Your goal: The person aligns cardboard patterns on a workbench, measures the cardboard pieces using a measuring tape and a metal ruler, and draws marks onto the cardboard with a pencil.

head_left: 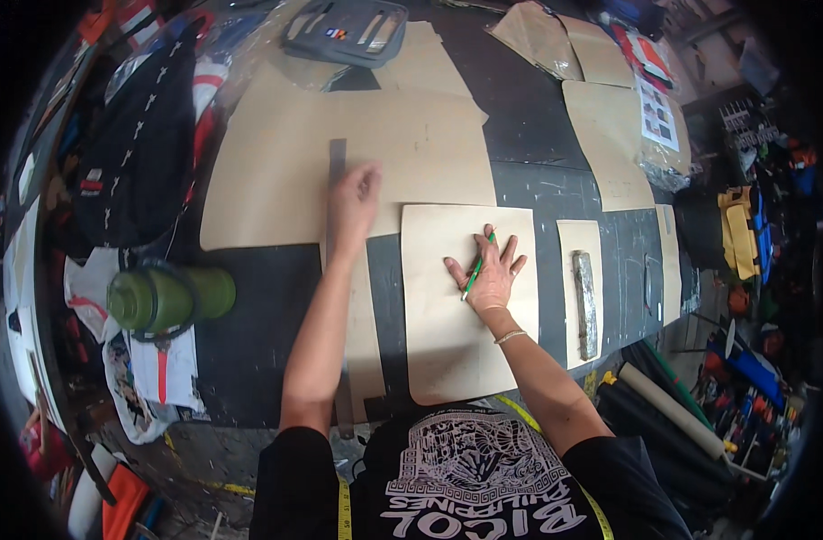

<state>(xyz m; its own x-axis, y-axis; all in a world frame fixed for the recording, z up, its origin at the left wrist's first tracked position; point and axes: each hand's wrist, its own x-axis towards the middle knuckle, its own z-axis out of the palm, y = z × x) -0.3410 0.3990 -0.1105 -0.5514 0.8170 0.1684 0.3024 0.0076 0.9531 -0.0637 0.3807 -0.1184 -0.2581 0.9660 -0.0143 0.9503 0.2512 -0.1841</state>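
My right hand (490, 274) lies spread on a tan cardboard sheet (456, 351) with rounded corners, holding a green pencil (477, 264) tucked slantwise between its fingers. Over a larger cardboard sheet (267, 171), my left hand (357, 200) is slightly blurred, its fingers curled in. What they hold, if anything, is hidden. Beside and below that hand runs a long dark metal ruler (337, 153), partly covered by my forearm. A narrow cardboard strip (365, 315) lies between my left forearm and the sheet under my right hand.
A green jug (173, 300) lies on the dark table's left. Rightward, a worn flat bar (584, 306) rests on a cardboard piece (569, 238). A grey case (344, 31) and plastic-wrapped cardboard (538, 40) sit at the far side. Rolls of material (673, 409) lean at lower right.
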